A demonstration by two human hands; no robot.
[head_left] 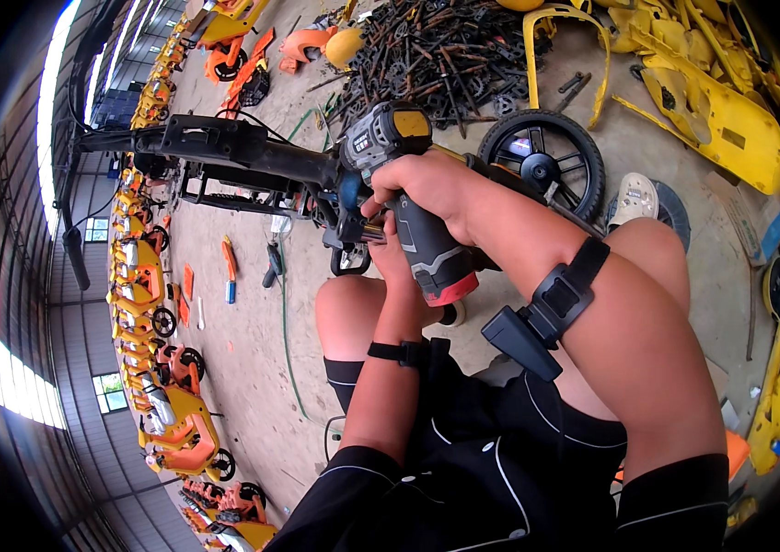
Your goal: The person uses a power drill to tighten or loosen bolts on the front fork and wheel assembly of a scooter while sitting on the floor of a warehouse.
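Note:
My right hand [422, 189] is wrapped round the grip of a cordless impact wrench [427, 244], grey and black with a yellow patch on its head and a red battery base. The tool's head lies against the dark frame of a partly stripped scooter [293, 166]. Below the tool, my left hand [392, 247] reaches up to a metal part by the frame, its fingers closed and half hidden behind the tool's grip. What it holds cannot be made out. A black-tyred wheel [540, 166] is just beyond my right forearm.
A heap of rusty metal parts [445, 60] lies ahead, with yellow body panels [712, 115] at the far right. Rows of orange-yellow scooters [173, 419] line the left. A green hose [285, 340] and hand tools, including a black-handled one [272, 265], lie on the concrete floor.

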